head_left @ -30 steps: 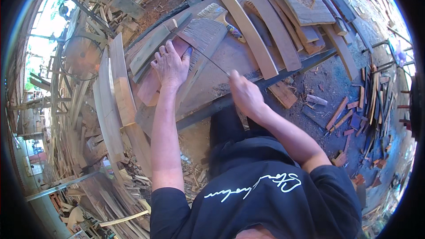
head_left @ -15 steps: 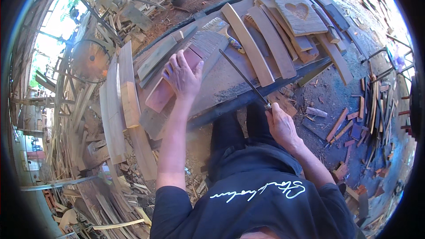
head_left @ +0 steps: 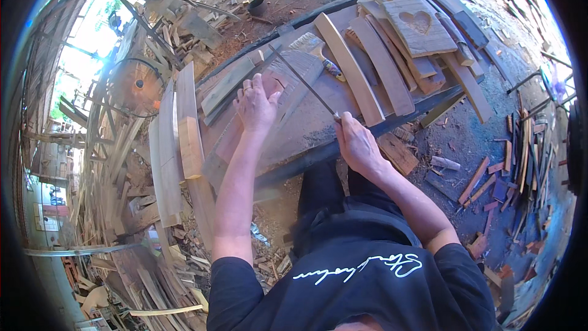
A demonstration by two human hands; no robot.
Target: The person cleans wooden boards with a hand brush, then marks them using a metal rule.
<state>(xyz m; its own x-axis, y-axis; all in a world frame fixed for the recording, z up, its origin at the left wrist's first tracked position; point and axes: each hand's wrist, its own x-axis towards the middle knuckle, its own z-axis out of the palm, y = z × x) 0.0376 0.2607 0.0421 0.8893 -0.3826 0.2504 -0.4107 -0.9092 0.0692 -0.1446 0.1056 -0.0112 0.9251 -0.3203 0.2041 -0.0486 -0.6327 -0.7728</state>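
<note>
My right grip (head_left: 357, 143), closed around the thin rod (head_left: 304, 81), had just pushed it toward ten o'clock over the bench (head_left: 300, 130), so the work seemed unfinished; at its ten, my left grip (head_left: 257, 108) lay spread on the reddish block (head_left: 275, 81).

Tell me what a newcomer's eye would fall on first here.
First, probably the board with a heart-shaped hollow, lying atop other boards toward the upper right. Next, the long, thin tool in the right hand, slanting across mid-picture above the bench; left of it, the left hand rests on a reddish block.
</note>
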